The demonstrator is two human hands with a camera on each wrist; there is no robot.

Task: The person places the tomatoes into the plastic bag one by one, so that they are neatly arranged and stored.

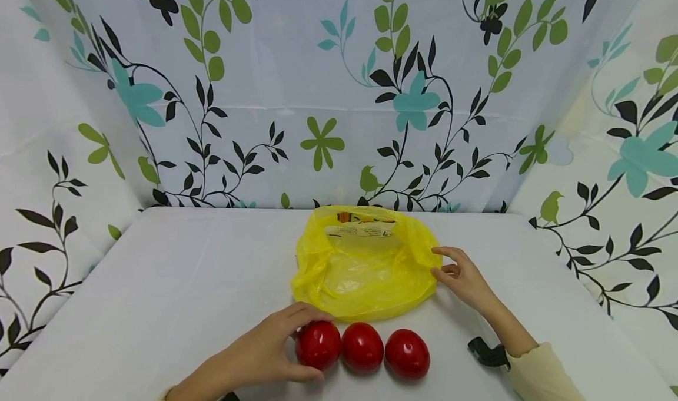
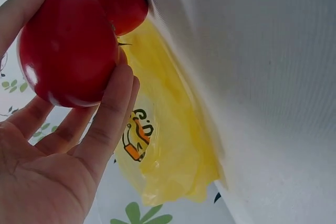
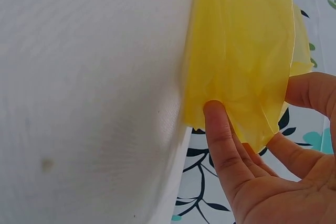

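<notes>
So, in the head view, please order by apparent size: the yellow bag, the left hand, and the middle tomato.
1. yellow bag, clearly largest.
2. left hand, gripping the leftmost tomato; it lies nearer the camera, so it may look enlarged.
3. middle tomato, smallest.

White table (image 1: 159,283) w/ floral curtain (image 1: 296,83) backdrop all round.

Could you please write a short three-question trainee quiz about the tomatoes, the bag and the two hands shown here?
1. How many red tomatoes lie in the row on the white table?
2. True or false: the left hand grips the leftmost tomato.
3. Which does the right hand touch: (a) the yellow bag, (b) the rightmost tomato?

Key: 1. three; 2. true; 3. a
</notes>
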